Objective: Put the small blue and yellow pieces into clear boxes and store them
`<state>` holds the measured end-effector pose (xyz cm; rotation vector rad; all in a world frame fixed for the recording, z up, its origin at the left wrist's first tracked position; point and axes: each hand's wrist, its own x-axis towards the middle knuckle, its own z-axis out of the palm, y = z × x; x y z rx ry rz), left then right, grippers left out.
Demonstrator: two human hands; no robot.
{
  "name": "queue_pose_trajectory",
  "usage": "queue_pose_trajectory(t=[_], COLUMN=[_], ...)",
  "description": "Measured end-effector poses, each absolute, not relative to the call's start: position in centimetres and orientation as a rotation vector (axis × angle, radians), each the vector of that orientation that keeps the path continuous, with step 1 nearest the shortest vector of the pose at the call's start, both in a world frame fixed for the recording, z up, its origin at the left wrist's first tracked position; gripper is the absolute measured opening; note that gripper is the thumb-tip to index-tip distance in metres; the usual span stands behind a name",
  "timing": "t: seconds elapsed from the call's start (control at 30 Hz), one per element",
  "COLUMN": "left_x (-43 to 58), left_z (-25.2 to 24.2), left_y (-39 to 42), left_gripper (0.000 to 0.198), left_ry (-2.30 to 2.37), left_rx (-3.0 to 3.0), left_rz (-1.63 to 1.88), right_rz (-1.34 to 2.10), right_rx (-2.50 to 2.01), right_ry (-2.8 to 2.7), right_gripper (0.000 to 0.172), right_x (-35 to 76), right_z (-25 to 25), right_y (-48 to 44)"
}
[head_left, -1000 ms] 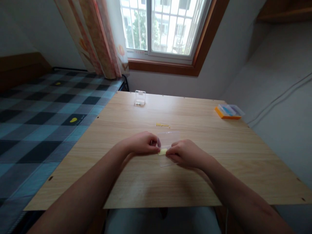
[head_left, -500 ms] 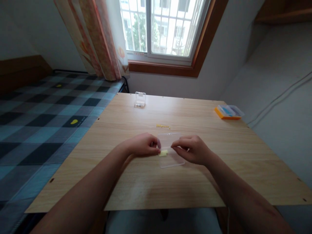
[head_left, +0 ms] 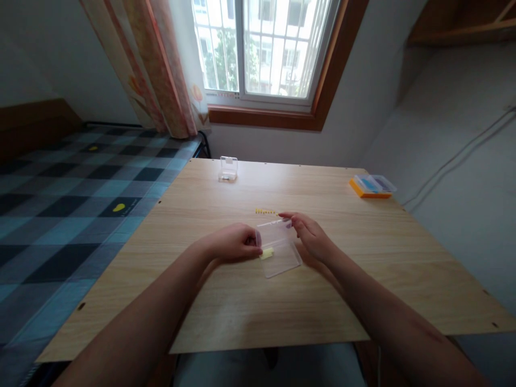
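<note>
One pale wood-grain table [head_left: 213,317]. Your left hand [head_left: 237,242] pinches an open clear plastic box [head_left: 284,263] mid-table by its left edge, probably steadying it. Your right hand [head_left: 310,234] sits at its far-right corner; can't tell if holding anything. Flat pale-yellow strip [head_left: 267,253] at box's left; tiny yellow pieces [head_left: 264,212] lined up beyond, likely for reach.
</note>
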<state>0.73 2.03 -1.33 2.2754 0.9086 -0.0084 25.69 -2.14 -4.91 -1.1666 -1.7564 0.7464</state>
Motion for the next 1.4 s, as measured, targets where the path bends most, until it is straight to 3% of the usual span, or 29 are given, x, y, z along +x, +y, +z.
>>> queue_pose_trajectory(t=[0.17, 0.5, 0.77, 1.23, 1.4], left_x=[0.7, 0.5, 0.2, -0.2, 0.1], left_z=[-1.5, -1.8, -2.0, -1.7, -1.3], left_y=[2.1, 2.7, 2.9, 3.4, 2.6], left_gripper=[0.02, 0.024, 0.029, 0.033, 0.04], left_ry=[0.944, 0.974, 0.953, 0.893, 0.941], left_rx=[2.266, 2.249, 2.181, 2.136, 2.291], left_rz=[-0.025, 0.009, 0.054, 0.109, 0.09], right_rz=[0.902, 1.125, 1.373, 1.058, 0.925], right_rx=[-1.172, -1.076, -1.008, -0.89, -0.957], right_ry=[-1.629, -1.848, -1.997, -2.192, -2.238], right_gripper=[0.05, 0.037, 0.041, 0.025, 0.029], right_x=[25.7, 26.8, 27.4, 25.7, 24.9], right_z=[-5.4, -3.9, -3.4, -3.6, -3.9], right_y=[-1.7, -1.7, -1.8, -3.0, -3.5])
